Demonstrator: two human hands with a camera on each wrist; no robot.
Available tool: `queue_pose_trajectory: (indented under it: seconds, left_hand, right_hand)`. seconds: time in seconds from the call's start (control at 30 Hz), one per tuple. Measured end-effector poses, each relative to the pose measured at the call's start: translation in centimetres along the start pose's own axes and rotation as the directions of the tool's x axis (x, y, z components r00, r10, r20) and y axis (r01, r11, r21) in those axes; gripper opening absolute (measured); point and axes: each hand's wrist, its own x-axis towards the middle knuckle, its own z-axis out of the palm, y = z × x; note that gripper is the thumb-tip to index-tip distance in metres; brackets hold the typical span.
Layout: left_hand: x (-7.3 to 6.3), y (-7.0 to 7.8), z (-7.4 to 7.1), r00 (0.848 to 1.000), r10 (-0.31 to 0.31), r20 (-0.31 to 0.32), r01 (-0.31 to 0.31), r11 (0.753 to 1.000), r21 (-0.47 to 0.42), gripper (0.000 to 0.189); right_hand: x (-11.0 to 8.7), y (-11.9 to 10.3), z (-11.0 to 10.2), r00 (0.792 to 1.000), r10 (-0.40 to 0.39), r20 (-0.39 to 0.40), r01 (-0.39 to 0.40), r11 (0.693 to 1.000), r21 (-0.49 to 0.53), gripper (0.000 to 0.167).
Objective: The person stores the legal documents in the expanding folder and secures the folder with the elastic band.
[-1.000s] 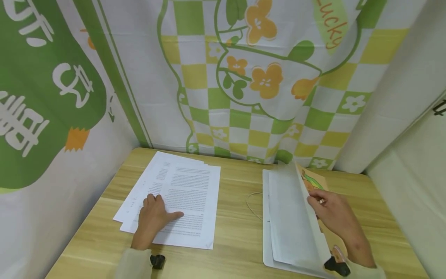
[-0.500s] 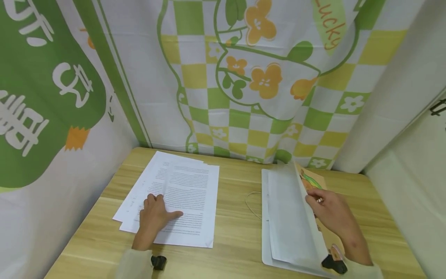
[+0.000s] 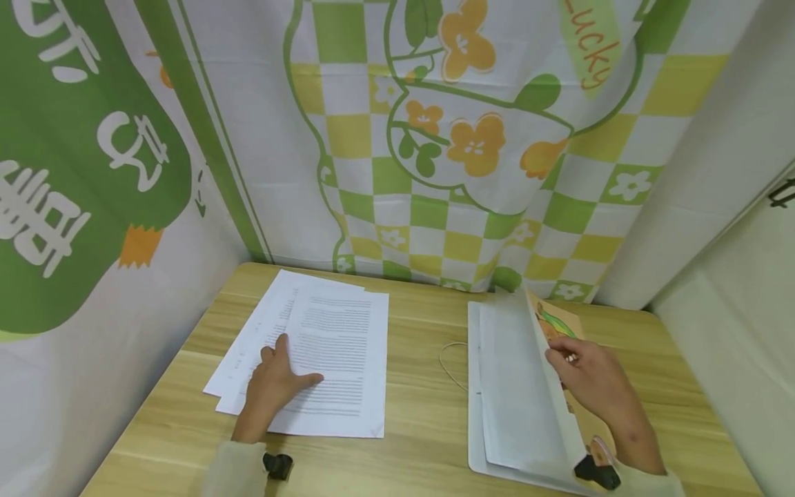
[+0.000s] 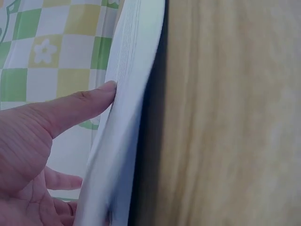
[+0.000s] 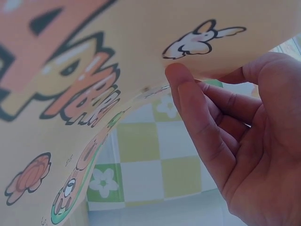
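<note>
Holding folder cover (image 5: 134, 42) up, right hand (image 3: 593, 378) pinching edge; left hand (image 3: 271, 383) touching papers (image 3: 335, 345), fingers spread, no grip showing; apparently readying filing, next move likely calling for gathering papers.

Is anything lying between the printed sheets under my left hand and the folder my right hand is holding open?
Just a thin cord loop, on the wooden table by the folder's left edge. Nothing else is visible between the folder and the printed sheets. The raised cover is on the far side.
</note>
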Motion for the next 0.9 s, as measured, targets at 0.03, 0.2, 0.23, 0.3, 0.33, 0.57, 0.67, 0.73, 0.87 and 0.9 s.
queue_pose_trajectory:
  seconds: [0.03,0.2,0.23,0.3,0.33,0.57,0.67,0.73,0.87,0.9]
  left_hand:
    - [0.0,-0.1,0.0,1.0,-0.004,0.004,0.004,1.0,-0.005,0.114]
    - [0.3,-0.5,-0.4,0.999,-0.019,0.033,0.02,1.0,-0.023,0.104]
    - [0.3,-0.5,-0.6,0.999,-0.018,0.041,0.019,0.999,-0.029,0.1]
    - [0.4,-0.7,-1.0,0.998,-0.015,0.06,0.018,0.999,-0.045,0.093]
    - [0.5,-0.8,-1.1,0.997,-0.012,0.072,0.016,0.998,-0.054,0.09]
    - [0.9,-2.1,-1.9,0.996,0.006,0.092,0.012,0.98,-0.197,0.076]
    - [1.1,-2.6,-2.0,0.996,0.005,0.093,0.024,0.95,-0.31,0.071]
    - [1.2,-2.8,-2.0,0.993,0.007,0.12,0.041,0.917,-0.396,0.068]
    - [1.0,-3.0,-2.0,0.984,0.014,0.178,0.078,0.863,-0.499,0.065]
    - [1.0,-2.9,-2.1,0.982,0.019,0.188,0.082,0.853,-0.515,0.065]
  right_hand:
    - [0.0,0.0,0.0,1.0,0.0,-0.001,0.0,1.0,0.002,0.036]
    - [0.0,0.1,0.1,1.0,-0.007,-0.011,0.007,1.0,0.016,0.035]
    - [0.0,0.2,0.1,1.0,-0.009,-0.016,0.009,1.0,0.017,0.034]
    - [0.0,0.2,0.0,1.0,-0.009,-0.024,0.01,1.0,0.018,0.034]
    - [0.0,0.3,0.0,1.0,-0.009,-0.028,0.009,1.0,0.019,0.034]
    - [0.0,0.4,0.0,0.999,0.005,-0.032,-0.004,1.0,0.025,0.035]
    - [0.1,0.4,0.0,1.0,0.007,-0.03,-0.006,1.0,0.027,0.035]
    - [0.1,0.4,0.0,1.0,0.007,-0.028,-0.006,1.0,0.027,0.035]
    - [0.1,0.4,-0.1,1.0,0.002,-0.029,-0.001,1.0,0.024,0.035]
    - [0.1,0.4,-0.1,1.0,0.001,-0.03,0.0,1.0,0.023,0.034]
